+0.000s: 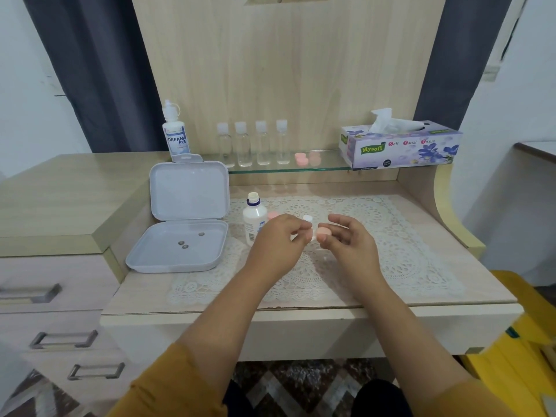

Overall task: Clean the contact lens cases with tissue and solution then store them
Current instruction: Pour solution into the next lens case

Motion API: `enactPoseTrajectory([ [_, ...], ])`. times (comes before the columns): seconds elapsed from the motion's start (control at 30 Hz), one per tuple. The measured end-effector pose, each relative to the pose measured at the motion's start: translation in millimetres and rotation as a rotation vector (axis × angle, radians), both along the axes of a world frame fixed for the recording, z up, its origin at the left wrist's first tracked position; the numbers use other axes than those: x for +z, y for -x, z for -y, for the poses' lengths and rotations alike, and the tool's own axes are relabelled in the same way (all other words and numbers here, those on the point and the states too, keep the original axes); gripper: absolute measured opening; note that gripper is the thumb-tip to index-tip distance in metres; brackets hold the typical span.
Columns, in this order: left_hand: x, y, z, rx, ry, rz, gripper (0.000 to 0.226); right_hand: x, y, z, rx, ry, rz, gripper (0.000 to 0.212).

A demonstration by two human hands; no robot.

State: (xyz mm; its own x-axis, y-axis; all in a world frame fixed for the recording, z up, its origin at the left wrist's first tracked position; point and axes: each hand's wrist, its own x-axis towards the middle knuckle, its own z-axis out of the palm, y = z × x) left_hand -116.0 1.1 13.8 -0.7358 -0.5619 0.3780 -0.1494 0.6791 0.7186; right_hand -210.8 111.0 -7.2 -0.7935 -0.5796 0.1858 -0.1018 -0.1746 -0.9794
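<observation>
Holding the contact lens case (314, 234) above the worktop's (436, 236) middle, left hand (278, 239) pinching its body, right hand (346, 239) gripping the orange cap (324, 231), I twist gently, keeping it level.

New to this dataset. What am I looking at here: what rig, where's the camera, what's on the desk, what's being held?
There is no robot: a person works bare-handed, filmed by one wide-angle camera worn on the head, looking down.

The left hand and right hand together hold a small contact lens case above a lace mat; the right pinches its peach cap.

On the desk lie an open grey box and an uncapped solution bottle. The glass shelf behind carries a Dream Eye bottle, four clear bottles, pink cases and a tissue box.
</observation>
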Motion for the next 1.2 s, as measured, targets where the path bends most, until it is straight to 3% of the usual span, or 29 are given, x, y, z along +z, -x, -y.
enactPoseTrajectory([
  [0.43, -9, -3, -2, -0.026, -0.141, -0.058, 0.034, 3, -1, -1, 0.004, 0.014, 0.035, 0.035],
  [0.6, -12, -3, -1, -0.006, -0.102, -0.105, 0.036, 3, -1, -1, 0.013, 0.004, 0.034, 0.035],
  [0.83, -21, -7, -2, -0.036, -0.298, -0.195, 0.041, 2, -1, 0, 0.027, -0.015, 0.002, 0.035],
  [1.2, -24, -9, 1, -0.028, -0.306, -0.220, 0.043, 2, -1, 0, 0.056, -0.018, 0.011, 0.034],
])
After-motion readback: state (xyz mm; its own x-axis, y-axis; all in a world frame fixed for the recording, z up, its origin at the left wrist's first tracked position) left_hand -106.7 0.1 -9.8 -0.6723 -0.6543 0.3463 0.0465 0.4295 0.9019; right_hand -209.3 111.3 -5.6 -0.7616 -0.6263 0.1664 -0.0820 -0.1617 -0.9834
